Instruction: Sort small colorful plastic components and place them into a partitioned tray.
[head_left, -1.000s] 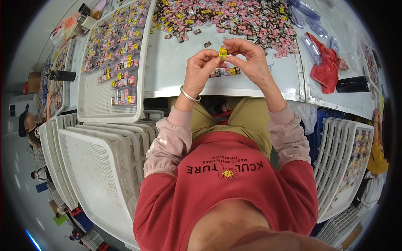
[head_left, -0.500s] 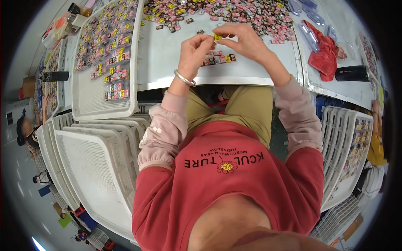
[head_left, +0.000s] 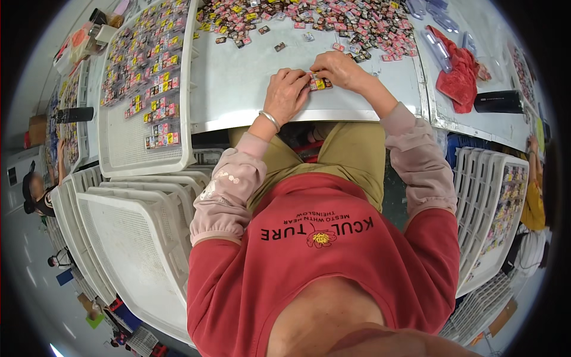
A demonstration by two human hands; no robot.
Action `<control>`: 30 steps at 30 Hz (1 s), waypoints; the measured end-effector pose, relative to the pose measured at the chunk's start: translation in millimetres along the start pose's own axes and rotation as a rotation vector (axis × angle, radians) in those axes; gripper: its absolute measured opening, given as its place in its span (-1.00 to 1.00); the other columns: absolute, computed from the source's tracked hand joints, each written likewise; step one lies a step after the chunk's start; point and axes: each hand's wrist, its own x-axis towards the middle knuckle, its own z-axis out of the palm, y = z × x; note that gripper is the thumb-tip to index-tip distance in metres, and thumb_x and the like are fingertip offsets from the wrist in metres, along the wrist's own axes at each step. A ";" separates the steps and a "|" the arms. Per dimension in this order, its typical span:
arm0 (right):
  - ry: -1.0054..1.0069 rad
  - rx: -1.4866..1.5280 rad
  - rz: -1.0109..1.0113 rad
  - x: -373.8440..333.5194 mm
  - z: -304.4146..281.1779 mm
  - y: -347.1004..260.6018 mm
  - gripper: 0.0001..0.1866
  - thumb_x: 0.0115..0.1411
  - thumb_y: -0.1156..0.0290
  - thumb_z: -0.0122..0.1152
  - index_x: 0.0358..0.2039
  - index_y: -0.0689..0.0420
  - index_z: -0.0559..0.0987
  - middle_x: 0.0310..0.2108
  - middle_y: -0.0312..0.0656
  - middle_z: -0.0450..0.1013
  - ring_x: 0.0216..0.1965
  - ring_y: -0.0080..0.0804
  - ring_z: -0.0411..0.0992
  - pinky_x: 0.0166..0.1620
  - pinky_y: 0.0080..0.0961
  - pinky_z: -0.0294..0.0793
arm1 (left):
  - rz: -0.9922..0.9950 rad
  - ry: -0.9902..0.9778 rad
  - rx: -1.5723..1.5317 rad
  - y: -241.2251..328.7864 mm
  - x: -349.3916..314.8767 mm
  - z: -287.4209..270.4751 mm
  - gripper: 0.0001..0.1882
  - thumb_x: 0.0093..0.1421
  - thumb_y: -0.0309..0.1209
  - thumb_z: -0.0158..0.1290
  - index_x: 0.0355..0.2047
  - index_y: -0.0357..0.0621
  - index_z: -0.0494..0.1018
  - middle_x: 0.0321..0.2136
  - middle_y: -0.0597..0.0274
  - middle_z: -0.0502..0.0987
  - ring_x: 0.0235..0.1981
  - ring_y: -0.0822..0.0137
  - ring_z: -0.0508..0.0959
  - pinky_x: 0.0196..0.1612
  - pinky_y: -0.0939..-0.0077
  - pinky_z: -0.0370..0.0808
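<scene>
On the white table, a small block of pink, black and yellow tiles (head_left: 322, 84) lies near the front edge, partly hidden by my fingers. My left hand (head_left: 288, 94), with a silver bangle at the wrist, is closed on the block's left end. From the far right my right hand (head_left: 340, 69) reaches over, its thumb and forefinger closed at the block's far edge; I cannot make out whether a separate tile is between them. A few loose tiles (head_left: 280, 46) lie beyond my hands, in front of a wide pile of similar tiles (head_left: 357, 24).
At left a white perforated tray (head_left: 122, 156) holds rows of tile blocks (head_left: 160, 110). Empty trays (head_left: 119, 232) stand stacked below it, more trays (head_left: 476, 202) at right. A red cloth (head_left: 459, 83) and black cylinder (head_left: 498, 102) lie at right. Other people work at both sides.
Both hands have come down nearer me from above the table to the tile block. The yellow piece they held up between their fingertips is no longer seen apart.
</scene>
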 end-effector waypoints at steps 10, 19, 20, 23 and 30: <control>0.215 -0.067 -0.025 -11.8 23.3 -9.3 -0.85 0.04 0.45 0.20 -0.35 0.13 0.63 -0.38 -0.17 0.50 -0.22 -0.16 0.42 -0.16 -0.28 0.44 | -0.017 0.042 -0.070 0.2 -5.9 2.5 -0.70 -0.01 -0.50 0.10 -0.20 -0.21 0.49 -0.20 0.20 0.48 -0.13 0.13 0.39 -0.06 0.27 0.34; 0.373 0.092 -0.055 -23.7 21.5 -15.4 -0.84 0.01 0.46 0.20 -0.35 0.15 0.60 -0.34 -0.18 0.52 -0.31 -0.16 0.38 -0.18 -0.31 0.38 | -0.073 0.113 -0.209 -8.1 -5.6 1.5 -0.77 0.02 -0.60 0.05 -0.25 -0.25 0.47 -0.25 0.07 0.49 -0.18 0.05 0.44 -0.07 0.29 0.38; 0.363 0.060 -0.064 -23.7 20.7 -15.8 -0.83 0.02 0.48 0.20 -0.32 0.15 0.60 -0.34 -0.18 0.52 -0.31 -0.19 0.41 -0.20 -0.34 0.40 | -0.073 0.113 -0.209 -8.3 -4.6 1.8 -0.77 0.02 -0.60 0.05 -0.25 -0.25 0.47 -0.25 0.07 0.49 -0.18 0.05 0.44 -0.07 0.29 0.38; 0.359 0.288 0.034 -26.1 19.6 -12.5 -0.80 0.05 0.52 0.18 -0.26 0.16 0.60 -0.35 -0.19 0.53 -0.34 -0.31 0.46 -0.23 -0.44 0.45 | -0.151 0.129 -0.228 -8.7 3.8 -0.2 -0.83 0.03 -0.58 0.07 -0.32 -0.22 0.50 -0.30 0.09 0.52 -0.23 0.07 0.47 -0.14 0.28 0.41; 0.448 0.792 0.192 -32.6 38.4 5.7 -0.77 0.12 0.56 0.15 -0.17 0.24 0.58 -0.32 -0.21 0.56 -0.37 -0.61 0.48 -0.26 -0.64 0.49 | -0.313 -0.298 0.066 -16.8 44.4 -2.1 -0.89 -0.01 -0.34 0.15 -0.48 -0.08 0.56 -0.48 0.18 0.55 -0.35 0.11 0.52 -0.31 0.29 0.44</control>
